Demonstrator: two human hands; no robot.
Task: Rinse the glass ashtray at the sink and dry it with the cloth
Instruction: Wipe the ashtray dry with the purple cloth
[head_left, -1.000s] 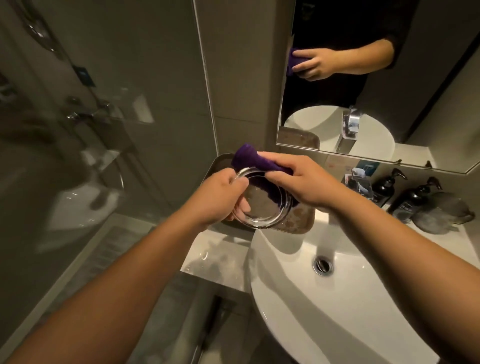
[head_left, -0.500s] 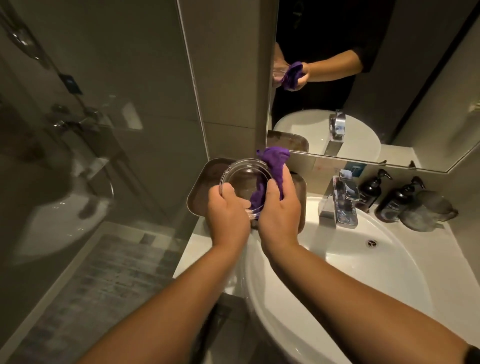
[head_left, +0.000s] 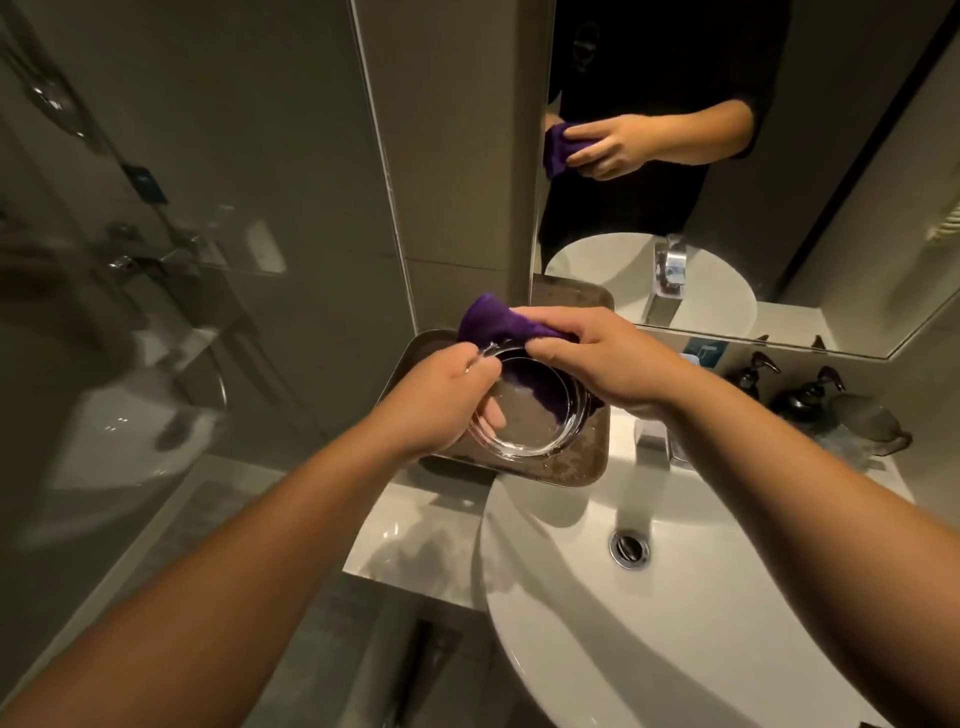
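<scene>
The glass ashtray (head_left: 530, 410) hangs above the brown tray (head_left: 566, 462), left of the white sink (head_left: 675, 623). Our left hand (head_left: 441, 400) grips its near rim, fingers curled underneath. Our right hand (head_left: 608, 358) pinches the purple cloth (head_left: 498, 325), pressing it over the far rim into the bowl.

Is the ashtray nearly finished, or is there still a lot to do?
Rinsing looks over: no water runs into the sink. Drying is in hand: the left hand grips the glass ashtray by its rim above the metal tray, while the right hand presses the purple cloth into it. What's left is finishing the wipe; I can't tell whether any wet spots remain.
</scene>
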